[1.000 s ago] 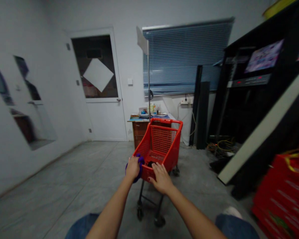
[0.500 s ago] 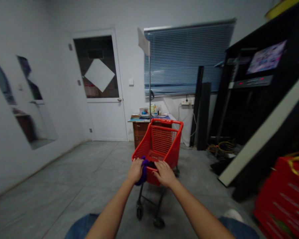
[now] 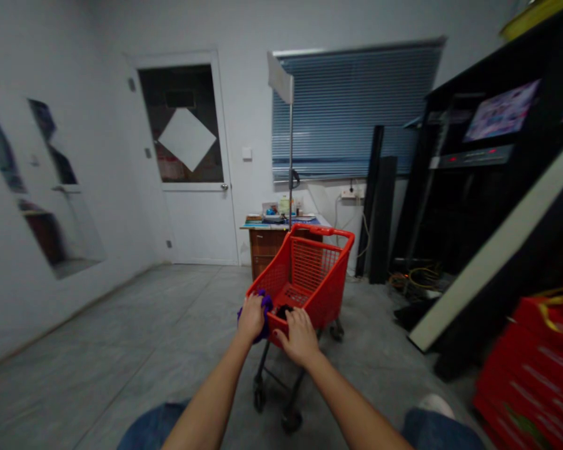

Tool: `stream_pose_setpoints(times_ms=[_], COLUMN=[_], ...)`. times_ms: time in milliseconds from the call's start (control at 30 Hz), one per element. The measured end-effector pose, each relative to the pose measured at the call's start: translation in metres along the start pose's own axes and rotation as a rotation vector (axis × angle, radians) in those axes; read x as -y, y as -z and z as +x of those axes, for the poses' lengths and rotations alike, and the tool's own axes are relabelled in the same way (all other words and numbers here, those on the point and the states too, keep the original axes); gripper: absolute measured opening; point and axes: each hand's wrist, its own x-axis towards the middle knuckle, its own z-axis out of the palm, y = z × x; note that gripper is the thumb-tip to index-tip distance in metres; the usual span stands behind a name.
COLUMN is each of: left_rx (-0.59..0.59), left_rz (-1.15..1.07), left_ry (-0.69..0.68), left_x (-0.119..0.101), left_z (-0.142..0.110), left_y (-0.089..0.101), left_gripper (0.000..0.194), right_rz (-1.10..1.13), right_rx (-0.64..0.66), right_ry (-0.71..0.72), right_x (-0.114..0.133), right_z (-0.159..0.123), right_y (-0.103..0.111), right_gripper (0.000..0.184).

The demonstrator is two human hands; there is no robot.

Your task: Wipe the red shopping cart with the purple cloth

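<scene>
A small red shopping cart [image 3: 309, 253] with dark legs and wheels stands on the floor in front of me, its basket opening toward me. My left hand [image 3: 251, 317] is closed on a purple cloth [image 3: 265, 303] at the left corner of the basket's near rim. Folds of the cloth hang on both sides of the fingers. My right hand [image 3: 301, 337] grips the near rim further right, fingers over the edge and thumb on the outside. Just inside the basket, by the right fingers, lies a small black item [image 3: 284, 310] of unclear kind.
A pole with a white flag [image 3: 280, 78] rises at the cart's far side. Behind stands a cluttered desk [image 3: 263, 247]. To the right are a leaning pale panel [image 3: 488, 262], red bags [image 3: 511, 369] and loose cables [image 3: 425, 278]. A white door [image 3: 201, 225] is at back left.
The cart has turned a little, its far end and the flag pole shifting right. Both hands have moved slightly left along with the near rim and the purple cloth.
</scene>
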Motion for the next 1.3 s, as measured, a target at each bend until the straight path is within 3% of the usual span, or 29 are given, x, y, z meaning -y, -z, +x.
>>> stream_pose_setpoints(times_ms=[200,333,400,533,700,867,1000,1100,1300], left_rx=[0.051,0.068,0.055,0.045,0.049,0.059,0.065,0.034,0.016], left_rz=[0.005,0.018,0.015,0.043,0.050,-0.059,-0.032,0.023,-0.009], left_ry=[-0.172,-0.113,-0.046,0.054,-0.034,-0.103,-0.004,0.071,0.026], left_x=[-0.029,-0.024,-0.018,-0.025,-0.046,-0.019,-0.002,-0.019,-0.064], left_z=[-0.026,-0.022,-0.015,-0.009,-0.026,-0.027,-0.013,-0.011,-0.019], left_y=[0.003,0.012,0.017,0.019,0.009,0.004,0.006,0.004,-0.005], left_gripper=[0.031,0.030,0.031,0.034,0.033,0.036,0.038,0.038,0.043], right_rz=[0.048,-0.029,-0.051,-0.044,-0.041,-0.032,-0.011,-0.008,-0.004], right_rx=[0.072,0.071,0.113,0.135,0.119,0.139,0.146,0.131,0.107], right_ry=[0.140,-0.017,-0.013,0.005,-0.027,-0.014,-0.017,-0.044,-0.090], right_x=[-0.021,-0.044,-0.050,-0.043,-0.031,-0.033,-0.028,-0.021,-0.013], right_z=[0.001,0.016,0.023,0.029,0.027,0.023,0.025,0.028,0.026], right_y=[0.019,0.037,0.040,0.032,0.024,0.030,0.030,0.025,0.021], right_gripper=[0.064,0.060,0.058,0.066,0.073,0.077,0.076,0.076,0.077])
